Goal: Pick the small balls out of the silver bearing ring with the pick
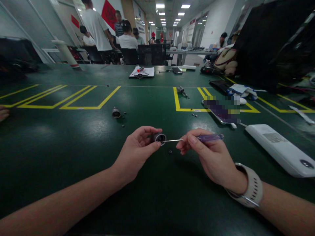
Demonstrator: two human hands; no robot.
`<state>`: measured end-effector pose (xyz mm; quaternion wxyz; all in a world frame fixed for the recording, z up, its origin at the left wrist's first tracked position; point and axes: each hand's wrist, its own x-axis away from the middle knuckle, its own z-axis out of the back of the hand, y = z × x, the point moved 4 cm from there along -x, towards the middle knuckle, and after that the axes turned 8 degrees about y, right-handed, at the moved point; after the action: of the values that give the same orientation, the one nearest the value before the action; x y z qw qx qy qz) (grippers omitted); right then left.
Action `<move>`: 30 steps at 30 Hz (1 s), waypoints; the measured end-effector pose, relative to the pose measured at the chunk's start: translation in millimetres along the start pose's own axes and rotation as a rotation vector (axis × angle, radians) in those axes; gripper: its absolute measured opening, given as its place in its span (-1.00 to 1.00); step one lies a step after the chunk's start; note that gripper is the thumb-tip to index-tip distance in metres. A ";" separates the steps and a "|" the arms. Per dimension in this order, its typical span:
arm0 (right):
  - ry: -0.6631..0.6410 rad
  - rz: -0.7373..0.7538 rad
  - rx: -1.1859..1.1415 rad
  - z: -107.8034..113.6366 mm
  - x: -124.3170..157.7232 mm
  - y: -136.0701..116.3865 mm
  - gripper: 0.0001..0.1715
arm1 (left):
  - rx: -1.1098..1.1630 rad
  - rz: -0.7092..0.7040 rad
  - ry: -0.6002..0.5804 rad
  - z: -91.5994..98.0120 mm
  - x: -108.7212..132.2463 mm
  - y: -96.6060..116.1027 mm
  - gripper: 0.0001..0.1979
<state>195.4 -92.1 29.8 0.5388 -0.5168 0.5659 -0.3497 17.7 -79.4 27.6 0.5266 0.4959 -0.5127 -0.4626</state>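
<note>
Between the thumb and fingers of my left hand (137, 147) is a small dark cylindrical metal housing (160, 138), its round open end turned to the right. My right hand (206, 150) grips a screwdriver (210, 137) with a clear purple handle. The thin shaft points left, and its tip reaches into the housing's opening; what it touches inside is hidden. Just below, a tiny dark nut-like part (170, 152) lies on the green table (157, 196). A similar metal housing (116, 112) rests farther off, with several tiny dark parts beside it.
On the right lie a white power bank (280, 149) and a phone (220, 111), partly blurred out. A metal piece (181, 90) sits by the yellow tape marks. Farther back is a clipboard with papers (142, 71). Another person's hand (3, 113) shows at the left edge.
</note>
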 end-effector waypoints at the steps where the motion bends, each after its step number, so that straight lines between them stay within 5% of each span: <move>1: -0.010 0.018 0.010 -0.9 0.7 -0.7 -0.89 | 0.007 -0.008 -0.002 0.0 0.1 0.0 -0.73; 13: -0.031 0.067 0.325 -6.7 3.4 -11.5 -0.86 | 0.012 -0.027 -0.001 0.0 0.3 -1.8 -0.68; 30: -0.030 0.247 0.437 -9.8 11.2 -13.7 -0.85 | 0.062 -0.002 -0.026 -4.4 4.0 3.4 -0.79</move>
<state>190.0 -107.5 41.8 0.6848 -0.3201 0.5277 -0.3875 22.2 -82.9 31.4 0.5039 0.5065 -0.5328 -0.4535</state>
